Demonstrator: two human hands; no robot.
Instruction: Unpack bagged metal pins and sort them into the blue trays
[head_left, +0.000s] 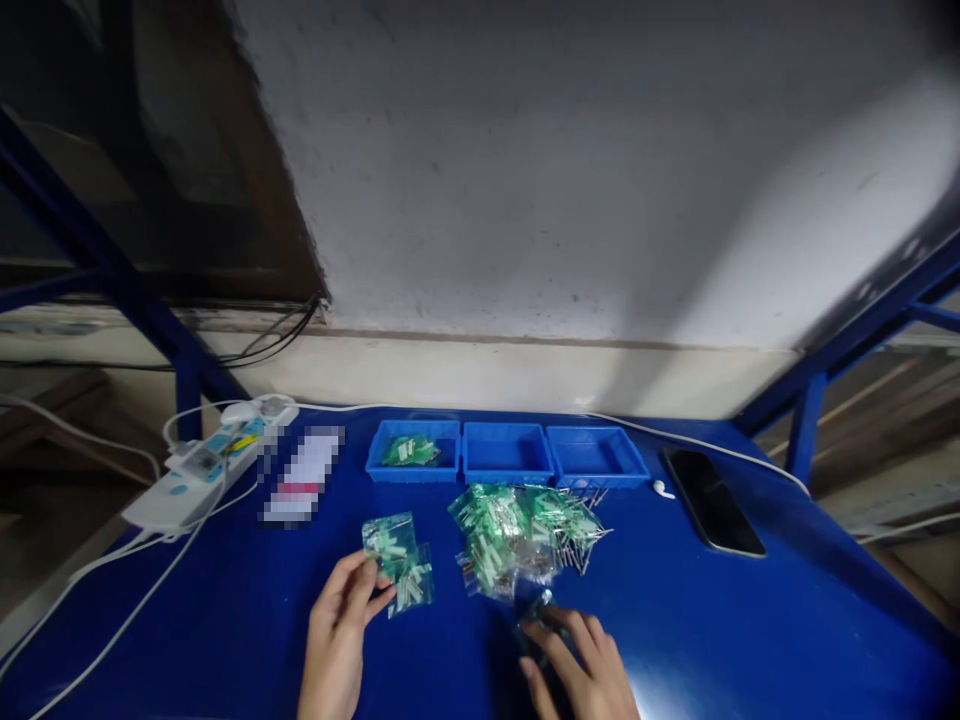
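My left hand (345,610) pinches a small clear bag (388,538) of green and white pieces between thumb and fingers. A second bag of white pieces (411,584) is against the fingertips, overlapping the first; whether it is gripped too I cannot tell. My right hand (581,655) has its fingers curled around a small clear plastic bag (534,612), whose contents are dark and hard to make out. Between and beyond the hands lies a pile of green and white bags (495,530), with loose thin metal pins (577,545) at its right side.
Three blue trays stand behind the pile; the left tray (412,476) holds several green bags, the middle (506,450) and right (596,455) show bare bottoms. A phone (712,500) and a white earbud (663,489) lie right. A power strip (202,470) with cables and a pixelated item (304,475) lie left.
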